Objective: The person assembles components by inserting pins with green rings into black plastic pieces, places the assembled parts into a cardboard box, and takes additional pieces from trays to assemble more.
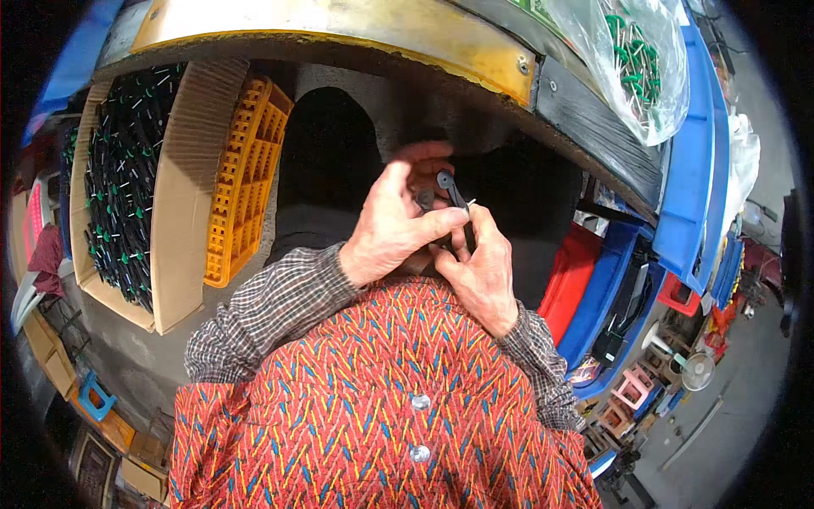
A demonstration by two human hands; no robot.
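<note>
Close in front of my body, both hands meet around small black parts. My left hand (386,222) is closed, its thumb pressed against a slim black part with a round end (446,180). My right hand (485,276) pinches the lower stretch of that same part between thumb and fingers. A second dark round end (425,200) shows between the left fingers; whether it is a separate part, I cannot tell. A short pale bit sticks out by the right fingertips, too small to name.
A cardboard box (197,182) full of black parts with green bits stands at the left, beside a yellow plastic crate (246,187). The worn bench edge (339,25) curves ahead. To the right are a clear bag (670,102) of green-headed pieces, blue bins (685,170) and a red bin (570,280).
</note>
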